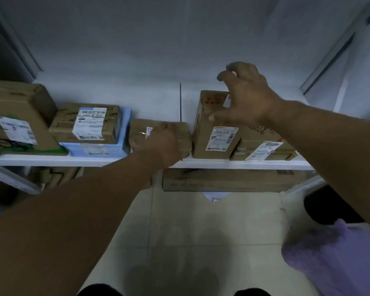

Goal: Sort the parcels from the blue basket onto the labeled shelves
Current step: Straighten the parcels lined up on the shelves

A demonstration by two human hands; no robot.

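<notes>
- Pale grey wall stands behind a long white shelf board (51, 161) with a row of parcels on it.
- A small brown cardboard parcel (141, 130) sits mid-shelf, near the front edge, beside a thin dark divider rod (180, 103).
- The left hand (163, 144) holds this parcel, fingers curled over its near end.
- The right hand (248, 99) is wide and holds nothing, up by the top of a tall upright brown box (209, 133).
- Let go too soon, the parcel could slip off the edge.
- A bump from the right hand could tip the tall box.
</notes>
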